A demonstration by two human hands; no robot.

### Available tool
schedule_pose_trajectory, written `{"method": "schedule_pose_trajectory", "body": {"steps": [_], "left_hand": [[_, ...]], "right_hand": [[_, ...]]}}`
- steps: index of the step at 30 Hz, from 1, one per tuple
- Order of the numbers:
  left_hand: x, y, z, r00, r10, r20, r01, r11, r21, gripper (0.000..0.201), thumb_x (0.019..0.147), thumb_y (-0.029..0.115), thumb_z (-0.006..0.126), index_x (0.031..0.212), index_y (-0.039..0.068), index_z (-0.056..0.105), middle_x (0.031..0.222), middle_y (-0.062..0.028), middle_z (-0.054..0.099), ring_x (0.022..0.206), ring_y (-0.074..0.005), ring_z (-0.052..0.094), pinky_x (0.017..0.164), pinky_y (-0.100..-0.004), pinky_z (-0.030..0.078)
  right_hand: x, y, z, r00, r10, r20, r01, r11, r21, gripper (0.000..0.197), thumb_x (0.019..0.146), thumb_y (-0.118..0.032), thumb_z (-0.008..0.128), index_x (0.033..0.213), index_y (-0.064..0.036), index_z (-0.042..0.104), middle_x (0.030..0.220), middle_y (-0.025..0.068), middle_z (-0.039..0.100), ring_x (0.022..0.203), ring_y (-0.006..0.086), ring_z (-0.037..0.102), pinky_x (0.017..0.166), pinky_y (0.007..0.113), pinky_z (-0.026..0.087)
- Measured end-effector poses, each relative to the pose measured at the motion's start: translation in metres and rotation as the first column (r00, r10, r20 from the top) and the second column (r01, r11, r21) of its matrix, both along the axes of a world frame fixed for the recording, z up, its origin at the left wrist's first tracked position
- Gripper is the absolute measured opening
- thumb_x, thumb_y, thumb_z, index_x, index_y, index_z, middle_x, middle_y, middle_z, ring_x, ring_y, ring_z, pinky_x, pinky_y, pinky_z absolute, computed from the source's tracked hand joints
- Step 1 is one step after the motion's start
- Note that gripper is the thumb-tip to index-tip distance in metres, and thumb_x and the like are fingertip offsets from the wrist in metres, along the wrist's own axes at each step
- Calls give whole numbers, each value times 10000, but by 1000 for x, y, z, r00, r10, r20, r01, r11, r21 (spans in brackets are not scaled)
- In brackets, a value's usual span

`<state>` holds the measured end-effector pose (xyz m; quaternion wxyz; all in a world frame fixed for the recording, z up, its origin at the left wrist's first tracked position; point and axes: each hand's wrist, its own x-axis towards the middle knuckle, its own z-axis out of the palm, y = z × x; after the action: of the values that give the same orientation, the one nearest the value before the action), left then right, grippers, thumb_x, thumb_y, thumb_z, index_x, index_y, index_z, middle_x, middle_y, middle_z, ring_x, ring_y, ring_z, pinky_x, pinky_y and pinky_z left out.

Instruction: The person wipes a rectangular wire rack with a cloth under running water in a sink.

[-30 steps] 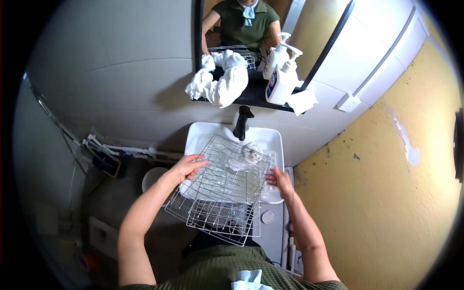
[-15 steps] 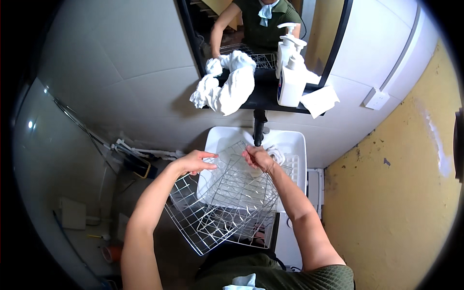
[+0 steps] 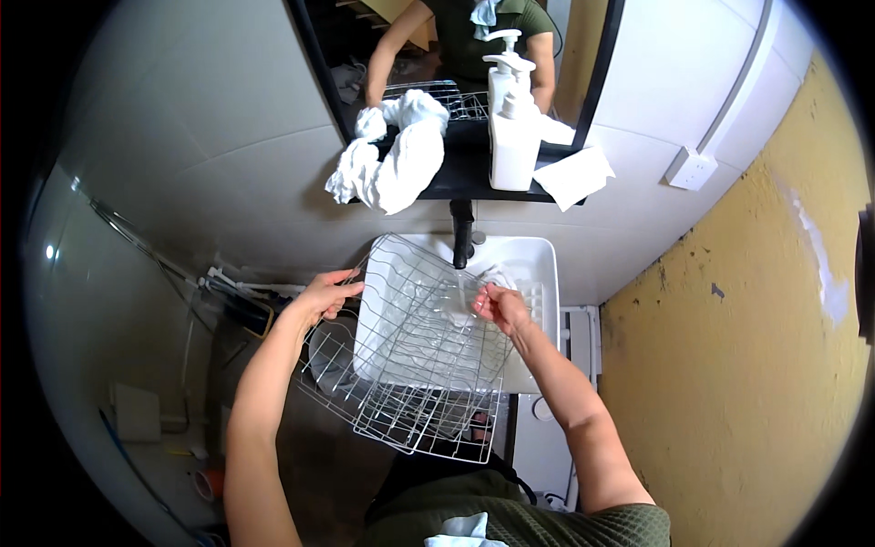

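Head view: wire dish rack (image 3: 415, 356), silvery open grid with upright prongs, tilted over the white basin (image 3: 538, 264) under the tap, likely light, stiff, wet-slippery, best gripped by its rim rods; left hand (image 3: 326, 296) fingers curled on left rim, right hand (image 3: 499, 308) pinching inner wires.

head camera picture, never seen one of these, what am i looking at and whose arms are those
The picture comes from a fisheye camera worn on a person's head, looking down, so straight edges bend. The two bare arms rising from the bottom are the wearer's own. The left hand grips the edge of a silver wire dish rack, tilted over a white rectangular wash basin. The right hand reaches into the rack's wires. Above, a black shelf carries a white crumpled cloth and a white pump bottle below a mirror.
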<state>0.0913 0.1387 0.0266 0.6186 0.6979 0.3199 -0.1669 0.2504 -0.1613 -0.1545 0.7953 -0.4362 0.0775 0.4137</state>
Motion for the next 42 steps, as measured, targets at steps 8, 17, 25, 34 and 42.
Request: {"method": "schedule_pose_trajectory", "body": {"steps": [8,17,25,34,42], "left_hand": [[-18,-4,-31,869,488,85,-488,873,-15,489,791,240,740,1207,134,507,545,69,366,387,-23,305,341,-181,234],[-54,-20,-59,496,779,384,-837,546,-27,542,782,231,746,1255,117,507,530,50,391,361,-50,312,320,-204,231],[-51,-80,-42,622,683,383,-741,672,6,568,796,226,731,1293,109,484,540,52,420,376,-35,317,331,-200,240],[-47,-70,-54,640,727,250,-759,649,57,596,792,225,725,1305,107,446,582,33,426,402,-58,349,349,-200,276],[-33,-58,-79,668,743,43,-741,669,-58,544,776,175,735,1237,97,457,570,28,431,426,-69,364,370,-223,258]], "right_hand": [[-21,73,10,998,-28,-64,36,992,119,222,967,-173,404,969,2,542,797,117,624,673,223,643,575,338,559],[-44,38,20,928,367,65,-361,929,-83,273,967,-234,438,888,-36,610,678,-9,558,566,82,514,491,219,455],[-4,72,36,975,135,174,-117,987,-111,290,971,-274,434,1024,-35,591,829,13,598,637,95,543,531,236,442],[8,74,-15,623,158,766,48,970,-239,407,951,-284,476,1275,-38,485,1246,87,533,1128,154,497,970,272,347],[23,56,2,982,-116,-152,160,931,329,310,950,-96,307,1091,72,525,1032,160,616,950,258,611,877,361,504]]}}
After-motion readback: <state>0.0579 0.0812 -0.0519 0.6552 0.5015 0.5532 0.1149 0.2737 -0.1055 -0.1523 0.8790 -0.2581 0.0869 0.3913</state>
